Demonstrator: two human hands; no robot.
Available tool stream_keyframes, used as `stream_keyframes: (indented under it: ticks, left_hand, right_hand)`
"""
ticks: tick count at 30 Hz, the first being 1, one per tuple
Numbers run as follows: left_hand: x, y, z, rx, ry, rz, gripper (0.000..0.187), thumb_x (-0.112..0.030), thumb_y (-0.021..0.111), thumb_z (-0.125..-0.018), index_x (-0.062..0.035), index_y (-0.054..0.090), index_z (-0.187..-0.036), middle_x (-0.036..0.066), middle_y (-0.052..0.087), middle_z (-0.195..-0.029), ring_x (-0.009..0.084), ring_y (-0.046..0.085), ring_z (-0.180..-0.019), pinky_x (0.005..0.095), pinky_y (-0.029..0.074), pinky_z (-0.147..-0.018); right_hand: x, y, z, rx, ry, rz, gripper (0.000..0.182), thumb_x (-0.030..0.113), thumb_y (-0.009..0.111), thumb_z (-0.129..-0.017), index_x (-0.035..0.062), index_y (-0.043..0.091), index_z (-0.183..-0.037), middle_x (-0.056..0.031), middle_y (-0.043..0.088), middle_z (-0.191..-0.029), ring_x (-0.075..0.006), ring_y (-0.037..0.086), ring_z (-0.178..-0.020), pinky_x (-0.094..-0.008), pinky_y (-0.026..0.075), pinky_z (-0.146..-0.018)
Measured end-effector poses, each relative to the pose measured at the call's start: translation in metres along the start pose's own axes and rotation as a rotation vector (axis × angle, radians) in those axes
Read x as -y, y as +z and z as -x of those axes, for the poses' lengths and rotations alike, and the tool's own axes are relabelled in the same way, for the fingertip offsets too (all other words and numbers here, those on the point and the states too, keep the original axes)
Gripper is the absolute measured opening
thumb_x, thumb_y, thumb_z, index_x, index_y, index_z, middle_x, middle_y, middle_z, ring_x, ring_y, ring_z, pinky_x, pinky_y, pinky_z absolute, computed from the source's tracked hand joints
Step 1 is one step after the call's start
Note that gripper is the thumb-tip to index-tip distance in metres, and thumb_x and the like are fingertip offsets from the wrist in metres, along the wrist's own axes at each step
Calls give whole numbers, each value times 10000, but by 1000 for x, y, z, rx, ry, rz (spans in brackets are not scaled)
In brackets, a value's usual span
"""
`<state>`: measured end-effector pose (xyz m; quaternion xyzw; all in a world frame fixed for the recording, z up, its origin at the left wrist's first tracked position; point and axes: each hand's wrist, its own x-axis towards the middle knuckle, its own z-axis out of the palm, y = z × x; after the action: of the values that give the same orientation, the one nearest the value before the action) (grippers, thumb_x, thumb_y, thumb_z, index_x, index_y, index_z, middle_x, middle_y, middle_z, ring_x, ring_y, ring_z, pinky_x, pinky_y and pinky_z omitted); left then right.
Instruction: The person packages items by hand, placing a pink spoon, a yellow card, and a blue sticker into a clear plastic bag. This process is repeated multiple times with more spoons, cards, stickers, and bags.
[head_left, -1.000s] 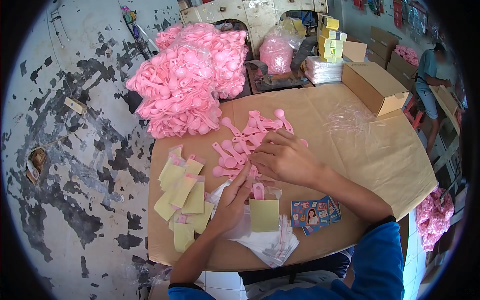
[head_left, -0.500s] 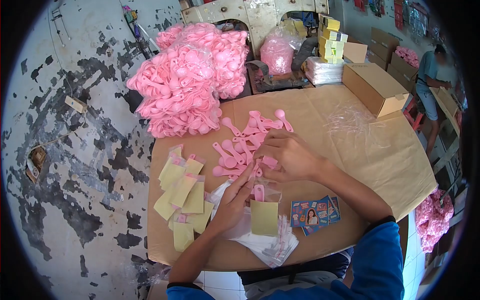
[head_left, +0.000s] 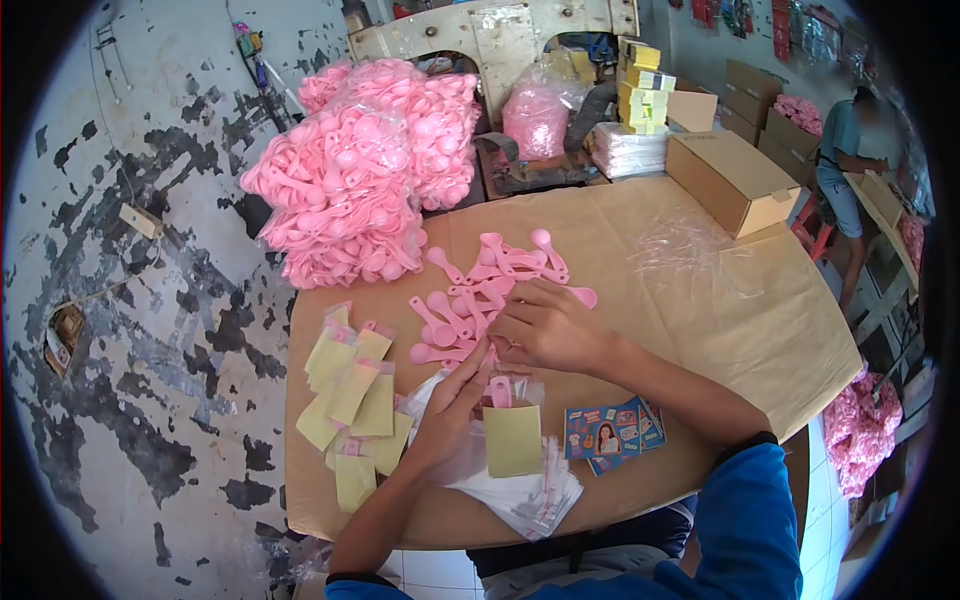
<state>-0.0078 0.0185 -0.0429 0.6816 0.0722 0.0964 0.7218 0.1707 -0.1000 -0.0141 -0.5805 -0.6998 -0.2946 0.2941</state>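
Head view: left hand lies flat on the clear plastic pouch with a yellow card, grip open. Right hand pinches a pink plastic scoop into the pouch mouth, near loose pink scoops on the paper-covered bench.

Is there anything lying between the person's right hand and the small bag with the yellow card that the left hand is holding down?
Nothing visible does. The right hand sits at the near edge of the loose pink spoons, directly above the bag with the yellow card. The left hand presses the bag from its left side, and a pink spoon already pokes from its mouth.
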Motion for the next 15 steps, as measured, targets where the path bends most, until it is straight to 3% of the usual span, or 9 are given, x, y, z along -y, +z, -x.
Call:
stream_keyframes:
  ticks: [5, 7, 10, 14, 15]
  left_hand:
    - [-4, 1, 1, 3, -66, -4, 479, -138, 403, -1002, 7, 294, -1446, 80, 480, -1350, 103, 479, -1125, 224, 352, -969]
    - [1, -4, -1, 15, 10, -110, 483, -128, 393, -1003, 1, 278, -1454, 93, 473, -1358, 116, 491, -1115, 226, 363, -964]
    - [-6, -5, -1, -8, 127, -278, 492, -127, 382, -1006, -29, 255, -1471, 60, 536, -1196, 98, 512, -953, 207, 405, -851]
    - [-3, -5, 1, -48, 127, -146, 493, -141, 380, -1010, -77, 255, -1483, -33, 520, -844, 38, 457, -707, 169, 382, -635]
    - [-4, -6, 0, -40, 126, -115, 483, -162, 375, -1014, -74, 262, -1476, 0, 560, -891, 71, 521, -751, 183, 424, -661]
  right_hand:
    - [1, 3, -2, -62, 27, -17, 184, 137, 723, -637, 89, 612, -775, -28, 603, -760, -215, 586, -796, -347, 501, -717]
    - [2, 2, -3, -97, 63, -34, 179, 128, 720, -646, 88, 612, -783, -37, 603, -753, -220, 589, -768, -341, 505, -695]
    - [4, -11, -8, -65, 261, -275, 147, 112, 707, -698, 74, 601, -792, -48, 595, -730, -183, 590, -731, -313, 501, -668]
    - [-10, -52, -20, -86, 530, -589, 88, 88, 634, -765, 53, 554, -778, -6, 554, -704, -120, 553, -714, -277, 472, -649]
    - [-16, -67, -21, -70, 607, -695, 81, 94, 608, -778, 50, 541, -772, 3, 541, -702, -109, 539, -711, -268, 463, -649]
